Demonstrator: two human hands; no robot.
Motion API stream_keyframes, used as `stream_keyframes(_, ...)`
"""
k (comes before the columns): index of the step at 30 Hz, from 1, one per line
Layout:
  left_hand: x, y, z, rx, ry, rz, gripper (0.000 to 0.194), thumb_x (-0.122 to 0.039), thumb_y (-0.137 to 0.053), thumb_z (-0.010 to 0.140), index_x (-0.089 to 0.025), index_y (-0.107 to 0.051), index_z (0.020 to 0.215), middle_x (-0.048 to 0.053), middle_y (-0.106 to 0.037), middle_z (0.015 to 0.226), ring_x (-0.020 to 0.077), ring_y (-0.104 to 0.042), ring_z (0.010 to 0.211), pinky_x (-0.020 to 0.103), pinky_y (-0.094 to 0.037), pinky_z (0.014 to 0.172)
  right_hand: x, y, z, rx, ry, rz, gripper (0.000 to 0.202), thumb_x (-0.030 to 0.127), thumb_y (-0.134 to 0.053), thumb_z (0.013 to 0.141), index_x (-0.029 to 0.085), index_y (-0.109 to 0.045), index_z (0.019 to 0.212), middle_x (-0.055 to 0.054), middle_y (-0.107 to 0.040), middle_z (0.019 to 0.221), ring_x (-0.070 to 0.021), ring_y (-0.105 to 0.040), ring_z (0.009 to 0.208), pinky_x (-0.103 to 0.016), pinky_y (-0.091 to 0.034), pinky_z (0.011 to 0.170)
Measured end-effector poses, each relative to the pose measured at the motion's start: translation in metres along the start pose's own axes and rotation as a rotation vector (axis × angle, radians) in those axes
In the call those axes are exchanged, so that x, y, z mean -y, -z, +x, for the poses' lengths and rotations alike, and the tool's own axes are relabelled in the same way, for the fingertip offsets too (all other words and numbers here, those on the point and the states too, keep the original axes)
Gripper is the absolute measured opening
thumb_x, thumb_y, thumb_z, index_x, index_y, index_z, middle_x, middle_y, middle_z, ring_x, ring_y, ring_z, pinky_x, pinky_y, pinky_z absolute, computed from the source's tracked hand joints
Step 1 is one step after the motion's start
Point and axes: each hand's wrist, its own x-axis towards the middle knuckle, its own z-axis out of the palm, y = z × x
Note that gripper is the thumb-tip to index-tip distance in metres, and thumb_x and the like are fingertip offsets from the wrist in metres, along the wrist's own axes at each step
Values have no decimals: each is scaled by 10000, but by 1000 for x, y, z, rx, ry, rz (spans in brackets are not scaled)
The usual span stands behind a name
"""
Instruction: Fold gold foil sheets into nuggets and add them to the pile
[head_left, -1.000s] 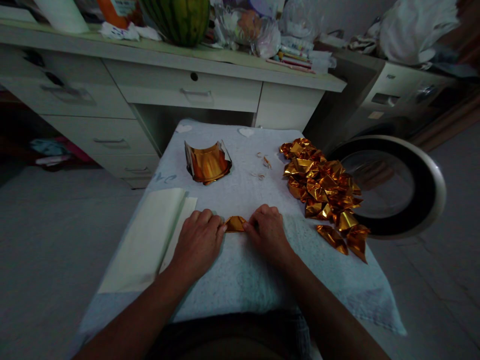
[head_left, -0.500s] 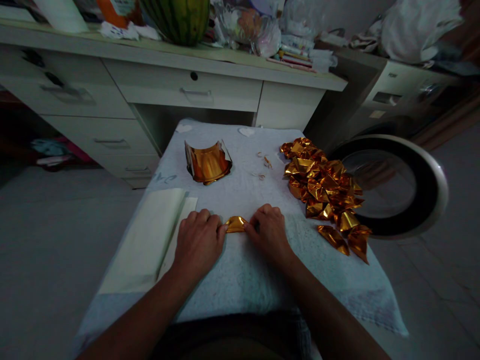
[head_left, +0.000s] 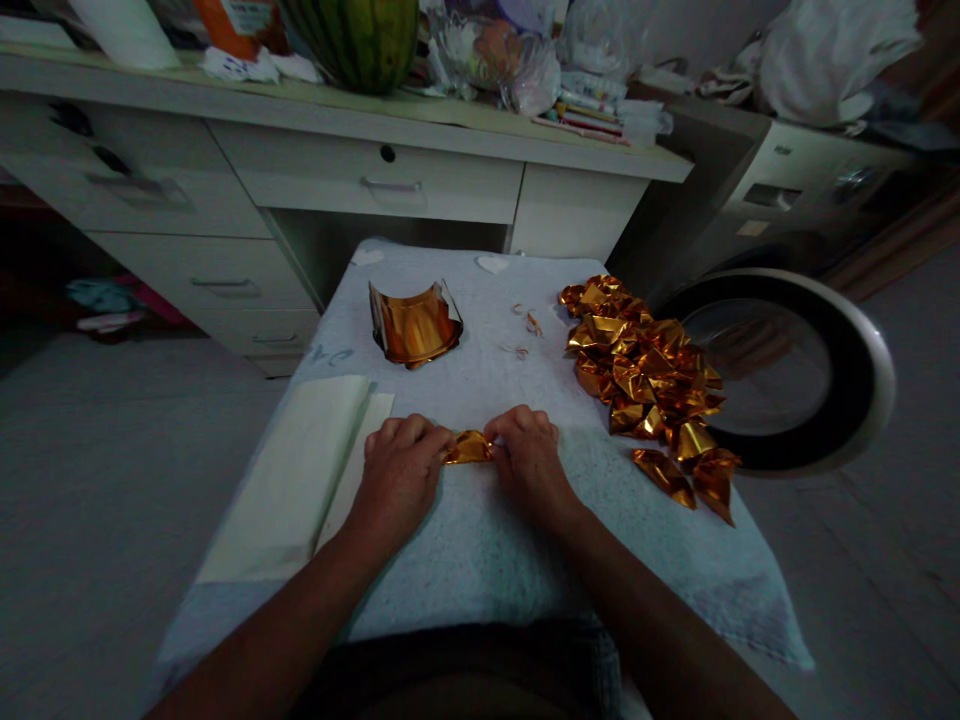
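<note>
A small gold foil piece [head_left: 469,448] lies low over the cloth-covered table [head_left: 480,560], held at both ends. My left hand [head_left: 403,470] pinches its left end, fingers curled together. At the right end, the fingers of my right hand [head_left: 531,460] are closed on the foil. Several twisted gold foil pieces [head_left: 645,370] are heaped on the right of the table. Farther back on the left stands a curved stack of gold foil sheets [head_left: 417,328]. Folded pale paper [head_left: 289,480] lies beside my left hand. Thin gold scraps [head_left: 532,323] lie near the middle.
Behind the table runs a white counter with drawers [head_left: 360,170], holding a watermelon [head_left: 349,40], plastic bags [head_left: 495,60] and an orange packet [head_left: 238,25]. At the right, a washing machine's round door [head_left: 855,370] stands open beside the table edge.
The fingers of both hands have shifted slightly at the foil's ends. My left fingertips now reach a little farther over its left end, and the foil's middle looks slightly flatter.
</note>
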Motion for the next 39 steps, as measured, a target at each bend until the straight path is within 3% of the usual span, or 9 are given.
stream_keyframes(3,5,-1,0,14,-78,-47,226,-158,-495,921,-259,-693,962,35,-663,936,238,-520,913,390,-338,767,0,1,0,59,99,3,225,117,-468,927,240,-654,901,-12,-612,941,-200,-442,917,-344,-282,805)
stream_keyframes(7,6,0,1,34,-94,-40,221,-146,-502,911,-241,-693,970,31,-682,931,239,-544,905,400,-341,778,8,6,1,105,85,-43,208,97,-471,892,217,-640,881,-13,-615,921,-196,-452,900,-340,-281,784)
stream_keyframes(10,4,0,2,39,-89,-31,220,-139,-499,906,-234,-688,964,34,-692,943,245,-562,916,404,-343,783,19,9,2,119,56,-141,96,210,-526,886,202,-619,862,-34,-603,940,-213,-459,909,-347,-289,773)
stream_keyframes(18,6,9,0,73,-61,-27,186,-162,-524,913,-251,-686,935,11,-726,947,252,-611,957,418,-360,837,39,1,6,107,-61,-298,314,477,-513,907,180,-611,939,-94,-598,1015,-279,-480,980,-402,-327,803)
stream_keyframes(23,8,15,-3,57,-47,-31,154,-200,-519,926,-224,-666,966,28,-739,943,235,-660,910,398,-405,823,39,-4,6,68,-90,-298,374,535,-568,857,178,-618,955,-105,-596,1015,-296,-485,992,-426,-344,825)
stream_keyframes(28,2,15,-19,61,-197,138,262,-99,-429,925,-188,-662,1005,66,-741,980,246,-678,863,411,-427,772,37,-5,5,58,-71,-284,358,529,-562,864,183,-616,936,-104,-594,1006,-294,-487,978,-425,-351,809)
stream_keyframes(32,2,10,-34,-48,-359,258,376,-30,-378,907,-138,-636,1157,120,-703,1157,272,-648,1008,418,-446,803,36,-5,6,63,-70,-281,375,547,-539,878,185,-616,945,-106,-586,1006,-296,-484,981,-427,-348,815)
stream_keyframes(39,8,6,-37,-33,-414,342,412,-5,-386,881,-108,-634,1193,123,-690,1174,267,-623,997,401,-468,842,34,-5,6,75,-72,-276,309,480,-597,865,189,-616,965,-100,-583,1016,-289,-484,990,-413,-346,820)
